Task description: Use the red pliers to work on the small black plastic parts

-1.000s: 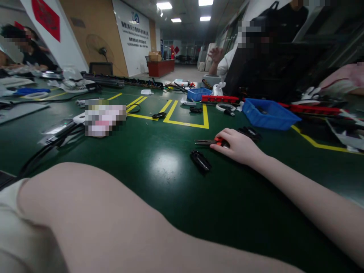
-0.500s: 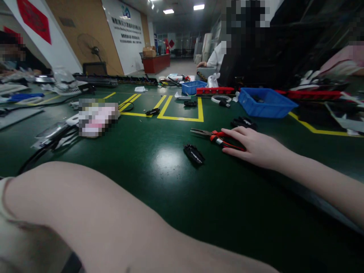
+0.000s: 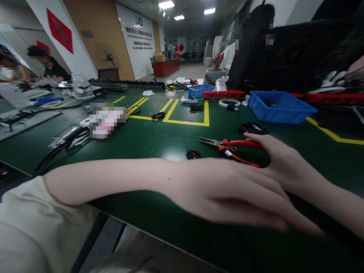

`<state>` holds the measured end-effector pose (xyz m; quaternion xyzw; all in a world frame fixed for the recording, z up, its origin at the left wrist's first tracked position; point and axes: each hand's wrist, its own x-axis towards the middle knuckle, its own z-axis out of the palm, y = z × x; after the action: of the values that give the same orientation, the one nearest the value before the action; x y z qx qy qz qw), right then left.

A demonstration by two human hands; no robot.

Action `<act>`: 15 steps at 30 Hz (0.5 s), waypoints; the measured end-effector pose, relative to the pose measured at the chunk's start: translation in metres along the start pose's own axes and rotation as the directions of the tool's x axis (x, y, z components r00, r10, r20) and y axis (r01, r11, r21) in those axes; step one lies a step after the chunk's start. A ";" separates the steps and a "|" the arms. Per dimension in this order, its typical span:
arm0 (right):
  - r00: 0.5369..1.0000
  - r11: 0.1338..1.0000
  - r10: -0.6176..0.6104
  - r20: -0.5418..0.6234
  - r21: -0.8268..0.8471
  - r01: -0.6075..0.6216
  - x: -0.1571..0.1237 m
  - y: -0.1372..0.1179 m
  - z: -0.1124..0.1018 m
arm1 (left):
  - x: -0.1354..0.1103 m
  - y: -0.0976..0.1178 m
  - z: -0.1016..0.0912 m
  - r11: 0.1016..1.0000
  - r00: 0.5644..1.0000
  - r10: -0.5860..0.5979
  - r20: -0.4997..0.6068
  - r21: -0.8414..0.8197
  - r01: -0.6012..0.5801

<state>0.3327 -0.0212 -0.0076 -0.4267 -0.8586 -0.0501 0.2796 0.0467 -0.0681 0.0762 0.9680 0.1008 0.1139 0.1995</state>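
My left hand (image 3: 227, 189) reaches across in front of me, open, its fingers stretched toward the right and slightly blurred. It holds nothing. Behind it, my right hand (image 3: 284, 161) rests by the handle ends of red-handled needle-nose pliers (image 3: 220, 144). One digit extends above the upper handle; the other fingers are partly hidden behind my left hand. The pliers lie on the green table (image 3: 136, 140) with handles spread and jaws pointing left. A black plastic part (image 3: 193, 154) shows just past my left hand, partly covered. Another black part (image 3: 253, 128) lies beyond the pliers.
A blue bin (image 3: 281, 110) with dark pieces inside stands at the back right, a smaller blue bin (image 3: 200, 91) farther off. Small black parts (image 3: 196, 107) lie near yellow tape lines. A pixelated pink item (image 3: 105, 123) and cables sit left. Other people work around the table.
My left arm has swung up and right, bringing the left hand into view across the black part. My right hand has drawn back along the pliers, whose handles now show more. The view has shifted.
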 end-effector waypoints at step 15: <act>0.938 0.953 0.162 -0.306 0.296 -0.068 -0.005 -0.042 -0.019 | -0.064 -0.106 0.010 0.969 0.996 0.020 -0.088 0.246 0.002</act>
<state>0.3110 -0.0573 0.0123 -0.4183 -0.7721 0.0189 0.4781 -0.0279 0.0081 0.0127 0.9796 0.1185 0.1449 0.0729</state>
